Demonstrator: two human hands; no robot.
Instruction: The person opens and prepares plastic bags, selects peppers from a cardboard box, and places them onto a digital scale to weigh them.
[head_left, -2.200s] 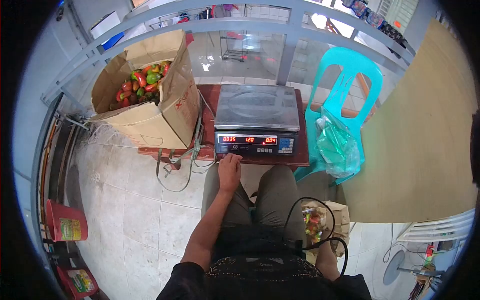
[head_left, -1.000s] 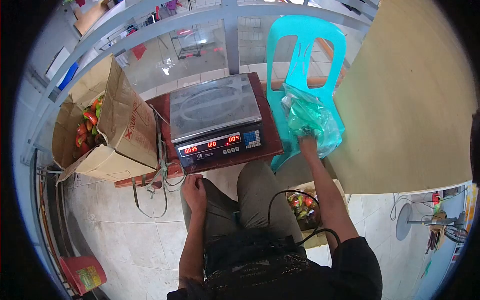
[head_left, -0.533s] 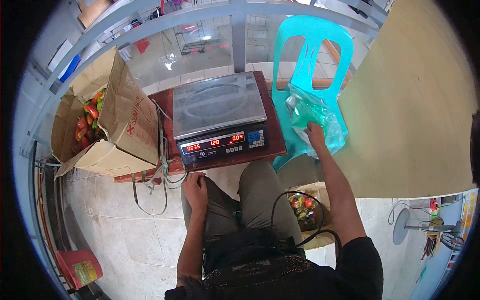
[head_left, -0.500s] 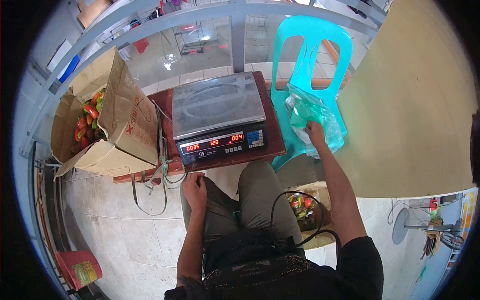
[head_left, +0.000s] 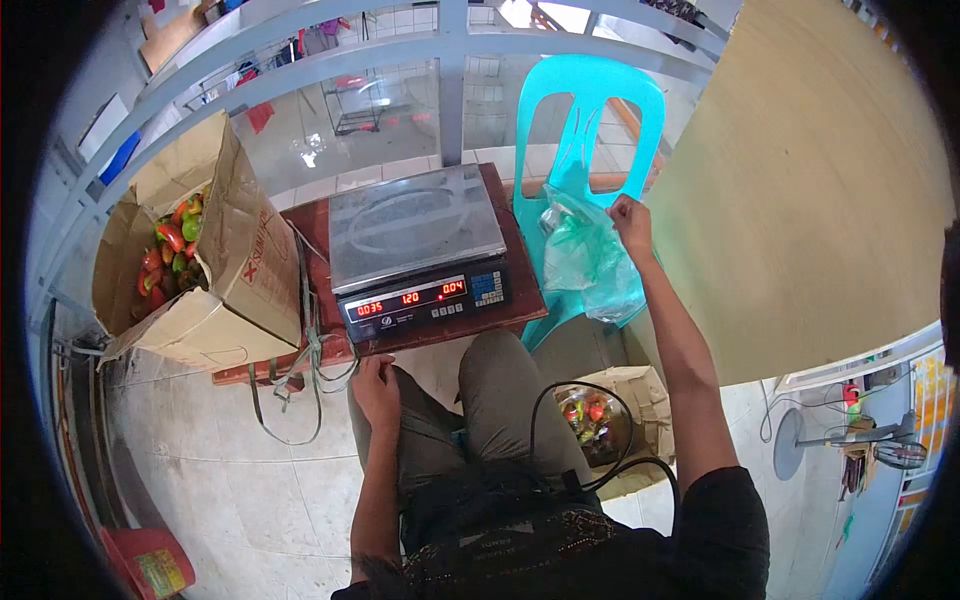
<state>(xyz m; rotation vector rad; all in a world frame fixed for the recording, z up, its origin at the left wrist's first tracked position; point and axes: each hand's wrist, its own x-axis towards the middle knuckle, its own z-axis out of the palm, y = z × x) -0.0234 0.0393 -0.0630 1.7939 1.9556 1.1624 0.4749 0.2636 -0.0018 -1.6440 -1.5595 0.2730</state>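
The limp green plastic bag (head_left: 592, 248) on the turquoise plastic chair (head_left: 572, 172), upper right of centre, looks light and slippery, best edge-held, as the right hand (head_left: 631, 228) seemingly pinches it; the left hand's (head_left: 378, 390) fingers curl, grip unclear.

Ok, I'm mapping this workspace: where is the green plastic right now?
In the head view, the green plastic lies on the seat of the turquoise chair, right of the scale, with the right hand at its upper right edge.

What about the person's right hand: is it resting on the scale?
No, the right hand is by the green and clear plastic on the turquoise chair, right of the scale.
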